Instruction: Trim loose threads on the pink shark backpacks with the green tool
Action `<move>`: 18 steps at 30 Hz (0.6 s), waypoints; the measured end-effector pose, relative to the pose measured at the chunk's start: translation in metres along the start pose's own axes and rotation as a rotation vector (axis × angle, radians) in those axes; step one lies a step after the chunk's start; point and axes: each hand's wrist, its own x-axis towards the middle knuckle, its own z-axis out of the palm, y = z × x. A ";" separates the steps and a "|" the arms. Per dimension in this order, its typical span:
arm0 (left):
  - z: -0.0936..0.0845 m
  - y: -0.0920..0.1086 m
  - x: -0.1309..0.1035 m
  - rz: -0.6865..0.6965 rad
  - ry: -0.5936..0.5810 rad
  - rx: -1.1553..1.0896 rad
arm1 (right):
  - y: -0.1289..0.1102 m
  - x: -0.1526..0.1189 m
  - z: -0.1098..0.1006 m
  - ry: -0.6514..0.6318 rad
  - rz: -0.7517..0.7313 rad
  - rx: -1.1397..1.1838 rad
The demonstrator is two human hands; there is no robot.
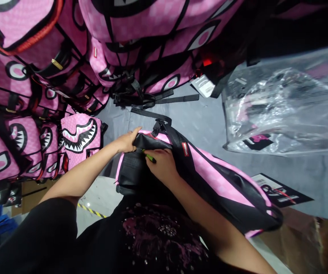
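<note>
Closely wrapped around a small green tool, the right hand works at the black end of a pink-and-black backpack; most of the tool is buried in the fist, so it may be a cutter, but its tip cannot be made out. The left hand is clamped on the same end, thumb along the edge, its other fingers largely hidden. The backpack lies on its side at the near edge of the desk, against the person's black shirt, the right forearm crossing over its dark middle and covering part of it. Just beyond, loose black straps trail over the desk near a white label. Piled pink backpacks crowd the far side and the left, cut off by the frame and sinking into shadow at upper right. On the right lies a crumpled clear plastic bag, glare blurring its contents, and nearer, a black card partly behind the backpack.
</note>
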 end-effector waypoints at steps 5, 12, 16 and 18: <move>-0.001 0.002 0.002 -0.003 -0.016 0.001 | 0.001 -0.001 -0.002 -0.021 -0.014 -0.016; -0.001 -0.002 0.007 0.017 -0.008 0.016 | -0.003 0.001 0.003 0.035 0.005 -0.047; -0.002 -0.004 0.011 0.047 -0.013 0.013 | 0.000 0.000 0.003 0.090 0.015 -0.055; 0.000 -0.005 0.011 0.069 -0.007 -0.012 | 0.001 -0.001 0.004 0.089 0.002 -0.058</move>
